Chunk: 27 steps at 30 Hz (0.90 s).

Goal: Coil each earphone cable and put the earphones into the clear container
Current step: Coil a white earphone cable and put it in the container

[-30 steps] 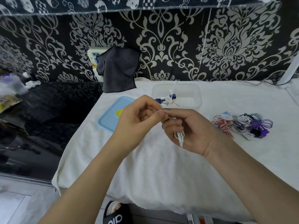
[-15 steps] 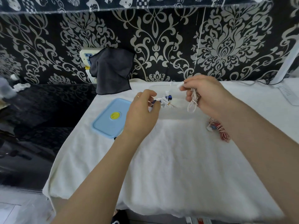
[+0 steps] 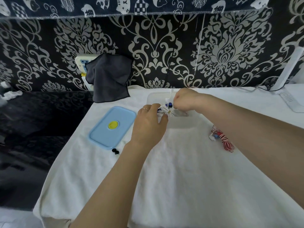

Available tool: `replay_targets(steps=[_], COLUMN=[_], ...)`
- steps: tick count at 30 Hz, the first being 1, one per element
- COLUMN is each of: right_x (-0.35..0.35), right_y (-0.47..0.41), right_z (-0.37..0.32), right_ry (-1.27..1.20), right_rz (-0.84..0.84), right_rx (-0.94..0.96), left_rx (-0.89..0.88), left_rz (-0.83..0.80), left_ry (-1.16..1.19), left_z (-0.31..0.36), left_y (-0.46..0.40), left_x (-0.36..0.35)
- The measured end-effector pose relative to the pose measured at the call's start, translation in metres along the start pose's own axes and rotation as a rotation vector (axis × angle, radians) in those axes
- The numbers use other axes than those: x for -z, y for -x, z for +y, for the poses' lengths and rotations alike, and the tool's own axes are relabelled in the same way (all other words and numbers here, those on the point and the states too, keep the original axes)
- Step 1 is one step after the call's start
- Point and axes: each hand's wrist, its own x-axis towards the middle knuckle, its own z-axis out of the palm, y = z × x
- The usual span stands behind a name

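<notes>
Where hands meet, white earphones [image 3: 166, 110] lie bundled.

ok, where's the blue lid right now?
In the head view the blue lid lies flat on the white towel, left of the clear container and beside the left hand, below the hanging dark cloth.

The table is covered with a white towel [image 3: 181, 178] of soft, fluffy, matt cloth. The container [image 3: 181, 124] is clear, smooth plastic, a little cloudy. The blue lid [image 3: 105, 134] is smooth plastic with a soft shine. The dark cloth [image 3: 109, 79] looks matt. The red and white cable [image 3: 226, 142] looks thin and smooth.
</notes>
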Motion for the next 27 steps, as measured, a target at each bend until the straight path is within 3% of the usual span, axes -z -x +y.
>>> replay_targets(steps=[5, 8, 11, 16, 23, 27], right_x=[0.006, 0.005, 0.003, -0.001, -0.006, 0.002], right_y=[-0.007, -0.01, -0.009, -0.01, -0.007, 0.005], right_z=[-0.003, -0.009, -0.013, -0.01, -0.001, 0.006], right_ry=[-0.288, -0.505, -0.494, -0.581, -0.156, -0.187], right_rz=[0.168, 0.12, 0.071, 0.128, 0.01, 0.087], right_rx=[0.035, -0.006, -0.022, 0.021, 0.062, 0.13], left_rx=[-0.025, -0.046, -0.057, -0.05, -0.09, -0.11], left_rz=[0.007, -0.006, -0.031, -0.059, -0.056, -0.033], left_ry=[0.023, 0.002, -0.013, -0.018, -0.026, -0.108], left_z=[-0.002, -0.004, -0.005, -0.006, -0.008, -0.006], left_y=[0.001, 0.003, 0.003, 0.003, 0.004, 0.006], left_x=[0.001, 0.002, 0.004, 0.008, 0.007, 0.004])
